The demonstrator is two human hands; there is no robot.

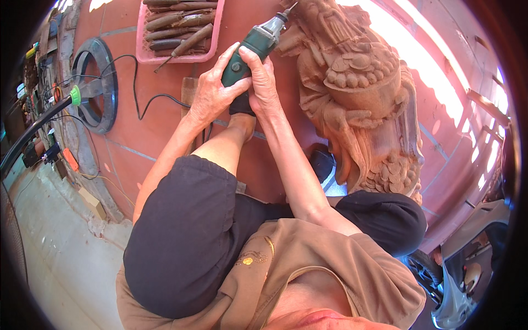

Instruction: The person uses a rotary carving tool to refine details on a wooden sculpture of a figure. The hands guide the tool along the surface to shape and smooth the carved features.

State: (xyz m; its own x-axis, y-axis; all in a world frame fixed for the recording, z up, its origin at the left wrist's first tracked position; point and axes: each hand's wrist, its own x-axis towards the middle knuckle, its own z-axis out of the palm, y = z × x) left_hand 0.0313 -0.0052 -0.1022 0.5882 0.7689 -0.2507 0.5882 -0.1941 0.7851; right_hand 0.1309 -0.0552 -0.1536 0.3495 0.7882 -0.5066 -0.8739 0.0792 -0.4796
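Two hands are on the green rotary tool, and it's up beside the head end of your carved figure, which lies lengthwise on the tiled floor, head away from you, lower end by your right knee. Plenty looks done, I'd judge: the beard is grooved, the heaped bowl is rounded out piece by piece, the robe falls in deep folds and the pile near the base is cut in. The wood is bare brown all over, no paint in sight, so fine cleaning-up looks like the part left, though just which spots need it I can't tell.

Now the grip! Your left hand and right hand are both closed snugly round the tool's body, thumbs on the near side, no daylight between palms and casing; the far fingers are partly hidden. The thin bit points past the figure's head, and whether it touches wood I can't say. Left of the figure, beyond your hands, sits the pink tray of long-handled hand tools.
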